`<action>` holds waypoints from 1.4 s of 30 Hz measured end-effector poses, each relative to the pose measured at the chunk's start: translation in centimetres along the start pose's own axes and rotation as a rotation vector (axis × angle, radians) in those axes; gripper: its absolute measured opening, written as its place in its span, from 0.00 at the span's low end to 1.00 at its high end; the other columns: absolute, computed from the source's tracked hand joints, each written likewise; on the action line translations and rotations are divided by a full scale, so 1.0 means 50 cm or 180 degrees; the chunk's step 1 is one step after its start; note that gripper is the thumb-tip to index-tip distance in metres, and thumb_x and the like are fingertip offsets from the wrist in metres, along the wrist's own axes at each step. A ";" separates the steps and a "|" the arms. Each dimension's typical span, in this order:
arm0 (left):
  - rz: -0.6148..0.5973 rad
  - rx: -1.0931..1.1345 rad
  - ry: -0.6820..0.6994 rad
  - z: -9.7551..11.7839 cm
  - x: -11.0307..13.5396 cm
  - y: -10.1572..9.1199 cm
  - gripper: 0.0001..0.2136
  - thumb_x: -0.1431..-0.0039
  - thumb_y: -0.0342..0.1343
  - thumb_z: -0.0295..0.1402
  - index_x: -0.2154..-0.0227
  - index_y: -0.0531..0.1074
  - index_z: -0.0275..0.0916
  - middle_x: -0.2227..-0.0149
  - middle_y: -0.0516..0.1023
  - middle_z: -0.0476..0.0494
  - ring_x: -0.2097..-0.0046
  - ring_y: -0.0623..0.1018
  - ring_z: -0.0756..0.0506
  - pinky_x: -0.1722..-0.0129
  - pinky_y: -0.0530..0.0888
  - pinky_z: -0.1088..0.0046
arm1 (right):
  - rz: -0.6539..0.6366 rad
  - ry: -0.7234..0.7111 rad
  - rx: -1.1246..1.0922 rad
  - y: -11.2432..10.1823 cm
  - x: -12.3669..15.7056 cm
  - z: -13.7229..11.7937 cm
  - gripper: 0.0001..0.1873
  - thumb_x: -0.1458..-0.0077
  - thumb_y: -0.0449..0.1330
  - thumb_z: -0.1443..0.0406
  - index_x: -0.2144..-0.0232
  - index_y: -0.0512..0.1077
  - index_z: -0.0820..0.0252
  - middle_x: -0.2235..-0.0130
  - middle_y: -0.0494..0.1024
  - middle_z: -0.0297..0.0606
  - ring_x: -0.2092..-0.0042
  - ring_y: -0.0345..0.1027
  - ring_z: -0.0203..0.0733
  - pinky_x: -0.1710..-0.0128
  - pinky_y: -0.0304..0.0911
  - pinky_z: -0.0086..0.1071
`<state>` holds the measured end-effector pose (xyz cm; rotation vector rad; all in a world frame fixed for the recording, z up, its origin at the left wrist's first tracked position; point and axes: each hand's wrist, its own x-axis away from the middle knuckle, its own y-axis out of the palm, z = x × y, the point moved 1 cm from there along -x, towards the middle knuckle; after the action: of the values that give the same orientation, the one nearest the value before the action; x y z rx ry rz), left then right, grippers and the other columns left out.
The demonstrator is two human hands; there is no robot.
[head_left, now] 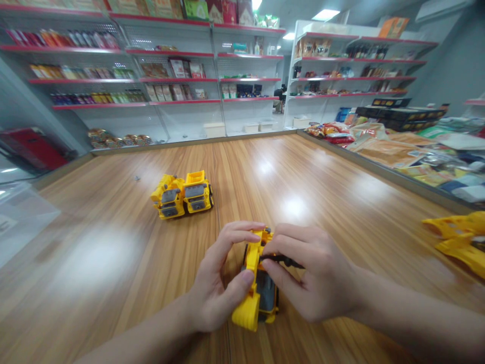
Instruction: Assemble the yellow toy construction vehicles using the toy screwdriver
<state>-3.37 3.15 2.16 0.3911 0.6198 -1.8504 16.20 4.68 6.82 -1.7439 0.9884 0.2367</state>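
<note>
A yellow toy excavator (250, 303) with a dark grey cab front stands on the wooden table close to me. My left hand (223, 278) grips it from the left, thumb and fingers pressed on its yellow arm. Between the thumb and fingers of my right hand (310, 268) is a slim black tool (282, 259), perhaps a small screwdriver. Its tip meets the right side of the excavator's arm. The right fingers hide part of the toy's top.
Two yellow toy trucks (197, 194) stand side by side further left. Yellow toy parts (462, 237) lie at the right edge. A clear plastic bin (22, 217) is at the left. Packaged goods (397, 146) lie beyond the table's right rim. Stocked shelves (182, 80) line the back.
</note>
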 end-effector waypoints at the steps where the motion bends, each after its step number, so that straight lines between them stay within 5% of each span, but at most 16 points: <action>1: -0.0012 0.0006 -0.0006 0.000 0.000 0.000 0.16 0.38 0.51 0.32 0.48 0.66 0.41 0.41 0.65 0.35 0.39 0.64 0.34 0.40 0.61 0.51 | 0.0007 0.0028 -0.0012 0.000 0.000 0.000 0.04 0.47 0.57 0.72 0.67 0.70 0.65 0.70 0.70 0.37 0.69 0.63 0.37 0.70 0.58 0.31; 24: 0.0257 -0.0054 -0.0139 -0.003 0.006 0.011 0.14 0.37 0.52 0.31 0.49 0.63 0.42 0.41 0.65 0.35 0.38 0.65 0.36 0.39 0.62 0.50 | 0.0280 0.0266 -0.0089 0.008 -0.001 0.008 0.04 0.46 0.58 0.73 0.67 0.70 0.63 0.71 0.73 0.34 0.71 0.67 0.32 0.69 0.60 0.27; 27: 0.0644 -0.0242 -0.0225 -0.008 0.001 0.009 0.14 0.37 0.54 0.31 0.49 0.65 0.43 0.41 0.66 0.37 0.38 0.65 0.36 0.37 0.60 0.51 | 0.0157 0.0396 -0.0157 0.004 -0.003 0.008 0.05 0.44 0.60 0.66 0.64 0.71 0.63 0.70 0.76 0.34 0.71 0.69 0.33 0.69 0.63 0.27; 31: 0.1047 -0.0263 -0.0511 -0.023 -0.009 0.008 0.16 0.36 0.53 0.33 0.46 0.65 0.45 0.38 0.65 0.40 0.38 0.66 0.37 0.37 0.62 0.54 | -0.0201 0.0392 -0.0139 0.021 0.008 0.019 0.28 0.50 0.66 0.51 0.52 0.68 0.61 0.61 0.79 0.39 0.64 0.75 0.42 0.64 0.67 0.32; 36: 0.1584 -0.0655 -0.0446 -0.020 -0.028 -0.009 0.15 0.34 0.50 0.34 0.46 0.66 0.42 0.41 0.69 0.40 0.40 0.69 0.38 0.41 0.66 0.56 | -0.0001 0.0601 0.0104 0.073 0.028 0.077 0.27 0.41 0.61 0.57 0.42 0.62 0.54 0.54 0.78 0.40 0.60 0.76 0.42 0.60 0.70 0.34; 40: 0.3204 -0.1682 0.0188 -0.005 -0.044 -0.106 0.13 0.40 0.55 0.31 0.52 0.69 0.41 0.49 0.72 0.43 0.44 0.71 0.38 0.46 0.67 0.57 | 0.0269 0.0919 0.0335 0.106 -0.003 0.135 0.23 0.37 0.57 0.59 0.41 0.63 0.50 0.53 0.71 0.42 0.58 0.73 0.43 0.58 0.71 0.38; 42: 0.3474 -0.1766 0.0145 -0.018 -0.046 -0.179 0.14 0.39 0.53 0.31 0.51 0.68 0.41 0.46 0.70 0.45 0.42 0.68 0.38 0.42 0.63 0.57 | 0.0481 0.1083 0.0435 0.118 -0.039 0.166 0.22 0.37 0.56 0.60 0.41 0.64 0.50 0.49 0.67 0.45 0.56 0.72 0.45 0.56 0.71 0.41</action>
<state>-10.95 7.85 4.71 0.2990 0.7163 -0.5993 13.23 12.27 0.44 -1.6158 1.3529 -0.0350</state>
